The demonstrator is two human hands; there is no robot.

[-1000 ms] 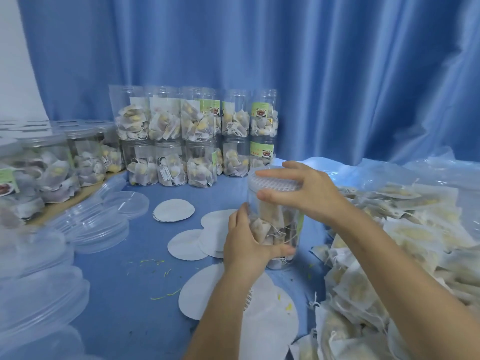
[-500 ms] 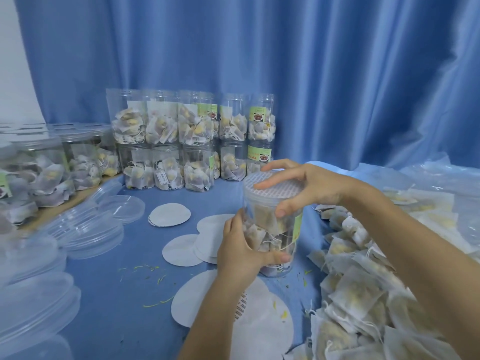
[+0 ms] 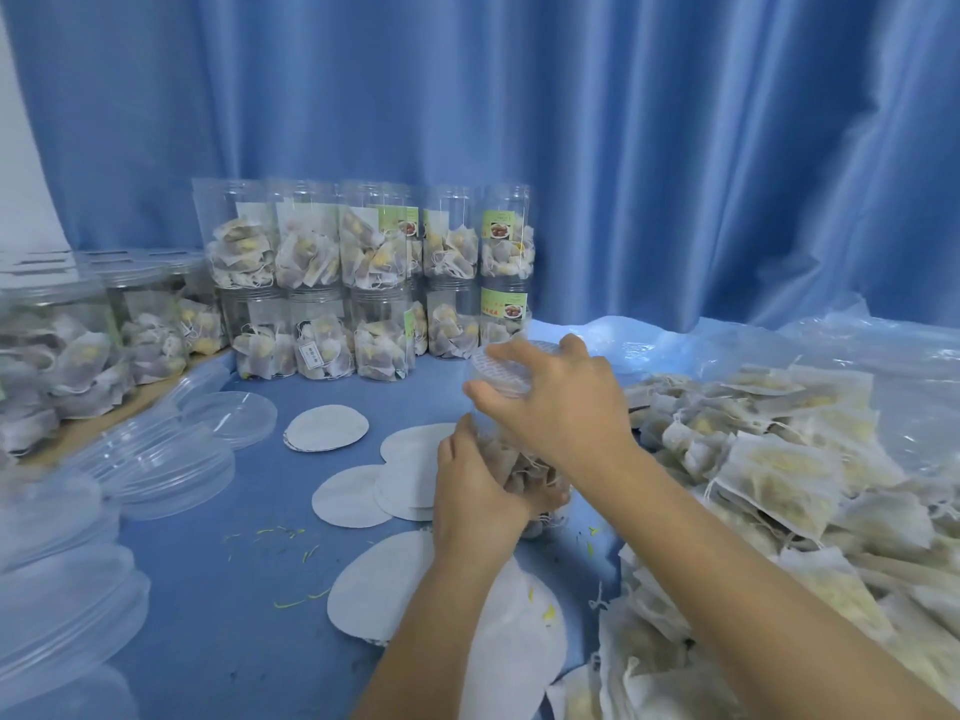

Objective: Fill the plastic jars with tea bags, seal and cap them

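sealing a filled jar at the counter

head view: the left hand [image 3: 475, 491] grips the body of the jar [image 3: 519, 459] of tea bags near the middle of the blue counter [image 3: 208, 589], probably to steady it, while the right hand [image 3: 561, 402] curls its fingers [image 3: 480, 394] over the paper seal [image 3: 501, 368] on the jar's mouth, likely pressing it down. at least five spare white seals [image 3: 327, 427] lie just beside, within reach. the filled jars [image 3: 374, 283] stand stacked in two tiers at the back, about five across. the clear lids [image 3: 171, 459] wait on the left, too blurred to count; the loose tea bags [image 3: 779, 459] are heaped on the right.
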